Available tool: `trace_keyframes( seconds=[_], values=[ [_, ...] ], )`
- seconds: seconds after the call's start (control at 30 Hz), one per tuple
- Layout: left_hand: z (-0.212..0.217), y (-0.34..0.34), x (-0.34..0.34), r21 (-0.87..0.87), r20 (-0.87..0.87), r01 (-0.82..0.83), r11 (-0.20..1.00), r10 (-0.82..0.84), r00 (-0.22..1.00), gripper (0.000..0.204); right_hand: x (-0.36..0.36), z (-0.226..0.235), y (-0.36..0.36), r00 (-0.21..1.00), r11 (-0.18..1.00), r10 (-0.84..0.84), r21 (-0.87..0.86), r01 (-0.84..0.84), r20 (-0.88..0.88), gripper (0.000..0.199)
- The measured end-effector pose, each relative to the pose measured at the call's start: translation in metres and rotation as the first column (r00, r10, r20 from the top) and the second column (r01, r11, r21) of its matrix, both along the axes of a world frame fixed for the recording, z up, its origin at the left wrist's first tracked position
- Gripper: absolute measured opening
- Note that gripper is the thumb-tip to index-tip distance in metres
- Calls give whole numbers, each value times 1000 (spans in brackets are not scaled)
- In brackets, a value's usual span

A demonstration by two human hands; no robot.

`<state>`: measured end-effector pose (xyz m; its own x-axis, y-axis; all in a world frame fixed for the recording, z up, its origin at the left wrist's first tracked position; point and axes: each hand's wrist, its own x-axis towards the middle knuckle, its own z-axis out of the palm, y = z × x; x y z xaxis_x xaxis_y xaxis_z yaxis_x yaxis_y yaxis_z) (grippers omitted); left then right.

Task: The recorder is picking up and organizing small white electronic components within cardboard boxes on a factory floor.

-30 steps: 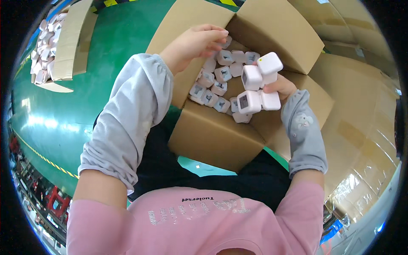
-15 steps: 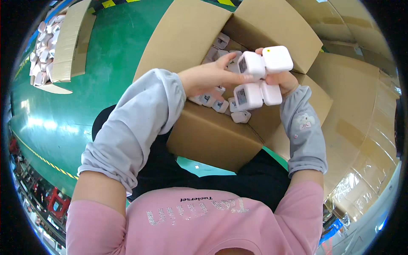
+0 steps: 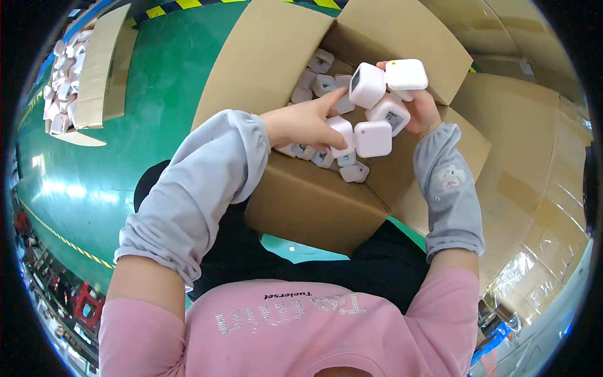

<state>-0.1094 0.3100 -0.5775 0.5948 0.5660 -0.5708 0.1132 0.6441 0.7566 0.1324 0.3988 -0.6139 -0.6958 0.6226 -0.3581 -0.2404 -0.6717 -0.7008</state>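
Over an open cardboard box [image 3: 314,210], my right hand [image 3: 424,113] is closed around a cluster of white rounded cubes. Two of these show plainly, an upper left cube [image 3: 368,85] with a dark panel and an upper right cube [image 3: 407,75] with a small yellow dot. Below them, a cube with a grey printed face [image 3: 391,115] is tilted among the rest. My left hand [image 3: 308,124] has its thumb and fingers around a lower left cube [image 3: 340,136], which touches a lower cube [image 3: 373,139]. Similar cubes [image 3: 321,61] lie inside the box.
Raised box flaps [image 3: 260,56] surround the opening. At the far left, another carton [image 3: 93,78] stands on the green floor [image 3: 163,69] beside a heap of similar pieces [image 3: 63,81]. Large cardboard cartons [image 3: 524,163] line the right side.
The lower pair of cubes has shifted left and turned, with my left hand now on it. The upper cubes have tilted, and a cube with a grey printed face now shows between the pairs.
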Motion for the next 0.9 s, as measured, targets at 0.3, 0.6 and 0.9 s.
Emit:
trace_keyframes(
  seconds=[0.3, 0.6, 0.9],
  values=[
    [-5, 11, -16, 68, -213, 195, 978, -177, 961, 85, 13, 5, 0, 991, 996, 19, 85, -31, 135, 57],
    [-12, 13, 0, 47, -195, -87, 995, 94, 976, 81, 47, 21, 15, 833, 975, 209, -49, -215, 512, 57],
    [-8, 18, -6, -1, -40, -449, 893, 449, 893, 60, -26, -9, -66, 33, 436, -195, 117, -892, 980, 56]
  ],
)
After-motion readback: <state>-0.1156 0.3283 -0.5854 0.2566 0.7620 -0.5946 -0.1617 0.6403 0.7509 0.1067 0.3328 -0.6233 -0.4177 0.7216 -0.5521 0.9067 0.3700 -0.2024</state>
